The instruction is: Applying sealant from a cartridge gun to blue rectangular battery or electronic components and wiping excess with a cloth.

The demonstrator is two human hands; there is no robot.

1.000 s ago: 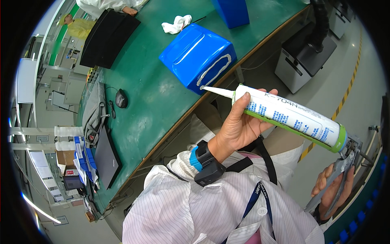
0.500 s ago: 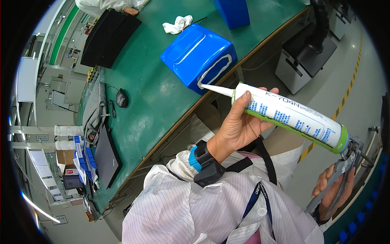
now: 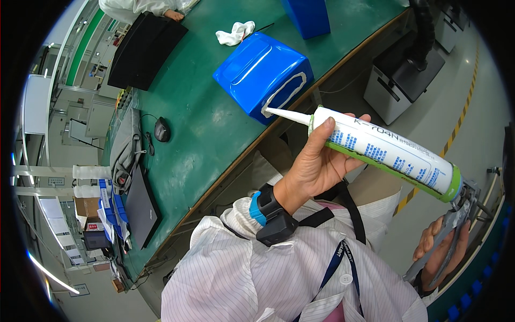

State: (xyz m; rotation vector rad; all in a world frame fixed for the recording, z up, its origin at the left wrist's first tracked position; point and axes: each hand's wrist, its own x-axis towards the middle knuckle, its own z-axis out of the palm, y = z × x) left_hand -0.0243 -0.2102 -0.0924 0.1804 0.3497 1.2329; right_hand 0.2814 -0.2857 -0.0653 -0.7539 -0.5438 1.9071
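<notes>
My left hand [image 3: 314, 169] is wrapped under the front part of a white and green sealant cartridge [image 3: 397, 153], thumb on its top edge. At the lower right my right hand [image 3: 456, 249] grips the handle and trigger of a grey caulking gun [image 3: 465, 206] fitted to the cartridge's rear. The tapered white nozzle [image 3: 289, 115] points left, its tip at the lower left end of a white sealant bead [image 3: 304, 78]. That bead forms a long loop on the near side face of a glossy blue box [image 3: 249, 64], which lies at the edge of the green table [image 3: 198, 118].
A white crumpled cloth [image 3: 236, 33] and another blue box [image 3: 307, 19] are beyond. Leftward lie a black mouse [image 3: 161, 129], a laptop [image 3: 140, 209] and grey fabric [image 3: 124, 153]. Another person's hand [image 3: 174, 15] rests near a black curved panel [image 3: 145, 51]. A grey-white machine [image 3: 397, 88] stands right.
The nozzle tip has shifted very slightly upward at the bead's lower left end, and the cartridge has moved a touch to the right. Both hands keep their grip.
</notes>
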